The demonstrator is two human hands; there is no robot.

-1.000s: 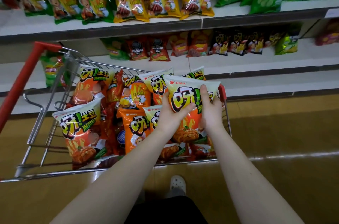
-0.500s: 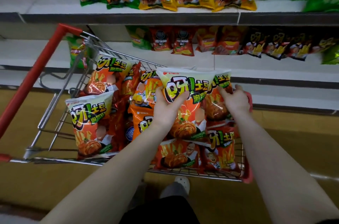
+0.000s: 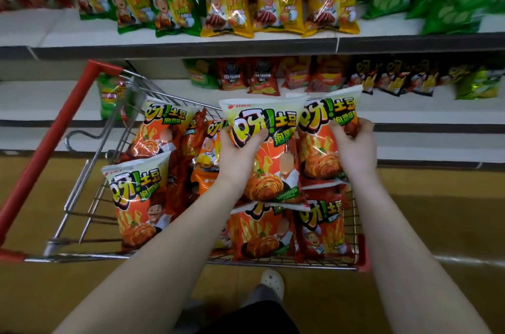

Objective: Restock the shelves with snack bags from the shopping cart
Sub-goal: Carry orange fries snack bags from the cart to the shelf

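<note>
Right now the left hand [image 3: 237, 156] pinches one orange snack bag [image 3: 273, 175] near its top, thumb across the print and fingers tucked behind. The right hand [image 3: 355, 153] curls round the upper part of a second orange bag [image 3: 317, 153] just beside it. Both bags hang over the shopping cart [image 3: 109, 142], raised above the loose bags [image 3: 139, 191] packed below and to the left of the hands. Each grip takes only a small patch of slick, puffed film, so slipping looks like the main danger: a bag could slide free and drop back into the cart, or onto the floor [image 3: 437, 197] out past the right hand. Squeezing harder to prevent that could crush the chips or pop a seam. Ahead of the hands, the lower shelf [image 3: 41, 98] has bare space in front. The upper shelf [image 3: 191, 50] carries a row of standing yellow bags [image 3: 226, 0]. A careless swing upward with both hands full could knock those over.
</note>
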